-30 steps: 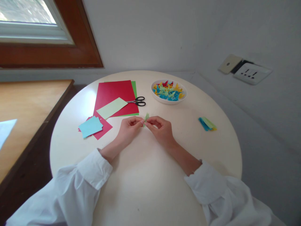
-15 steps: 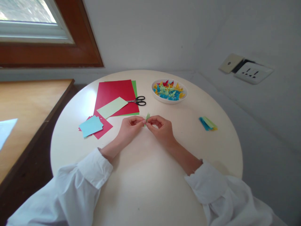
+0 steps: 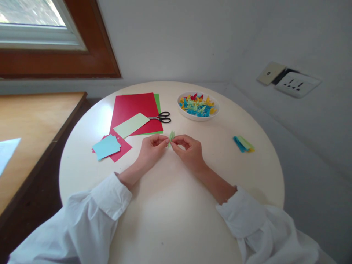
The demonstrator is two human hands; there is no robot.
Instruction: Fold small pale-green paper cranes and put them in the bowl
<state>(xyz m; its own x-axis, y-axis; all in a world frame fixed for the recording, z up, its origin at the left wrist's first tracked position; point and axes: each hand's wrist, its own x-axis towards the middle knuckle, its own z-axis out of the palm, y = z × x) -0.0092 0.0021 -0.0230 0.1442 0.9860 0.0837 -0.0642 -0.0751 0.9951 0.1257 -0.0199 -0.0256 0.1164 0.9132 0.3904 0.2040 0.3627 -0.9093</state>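
Observation:
A small piece of folded light green paper [image 3: 172, 135] stands between my fingertips over the middle of the table, its pointed tips upward. My left hand [image 3: 154, 146] pinches it from the left with thumb and forefinger. From the right, my right hand [image 3: 189, 148] pinches the same paper, its fingertips nearly touching the left ones. The lower part of the folded paper is mostly hidden by the fingers. Beyond my hands, a white bowl [image 3: 198, 118] holds many small folded paper figures in blue, yellow, green and red.
Red sheets [image 3: 134, 104] lie over green ones at the back left, with a pale green strip [image 3: 131, 125] and black-handled scissors [image 3: 164, 117] on top. Light blue paper squares [image 3: 106, 147] rest on red ones at left. Folded coloured papers [image 3: 243, 144] lie at right on the round table [image 3: 176, 220].
The folded green paper has turned slightly between my fingertips and shows a little more of its surface. Both hands stay almost in place.

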